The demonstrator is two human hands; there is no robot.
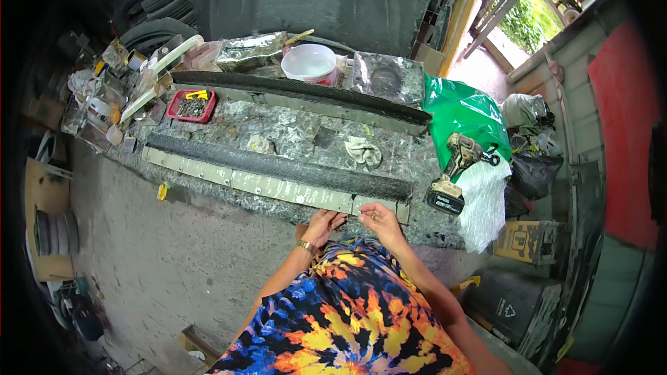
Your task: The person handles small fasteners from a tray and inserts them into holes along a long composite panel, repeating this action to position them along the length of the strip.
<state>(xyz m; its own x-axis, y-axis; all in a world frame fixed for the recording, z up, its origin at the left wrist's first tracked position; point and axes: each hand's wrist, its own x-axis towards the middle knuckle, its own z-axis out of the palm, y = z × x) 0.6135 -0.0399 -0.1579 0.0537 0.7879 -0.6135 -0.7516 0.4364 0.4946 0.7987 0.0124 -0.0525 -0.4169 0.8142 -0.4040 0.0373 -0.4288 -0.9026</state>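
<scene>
A long black part with a woven surface (278, 167) lies along the near side of the workbench, its pale flange (267, 185) facing me. Several small fasteners or holes dot that flange. My left hand (324, 227), with a watch on the wrist, has its fingers bent together at the flange's front edge; their tips are partly hidden under it. Just to the right, my right hand (382, 223) pinches at the same edge, near a joint in the flange. Whatever sits between its fingertips is too small to make out.
Behind lies a second long black part (299, 101). A red tray (192, 105) of small hardware, a crumpled cloth (363, 152), a white bucket (309, 63) and a cordless drill (455, 170) rest on the workbench (292, 132). Green plastic (465, 107) and bubble wrap (481, 201) cover its right end.
</scene>
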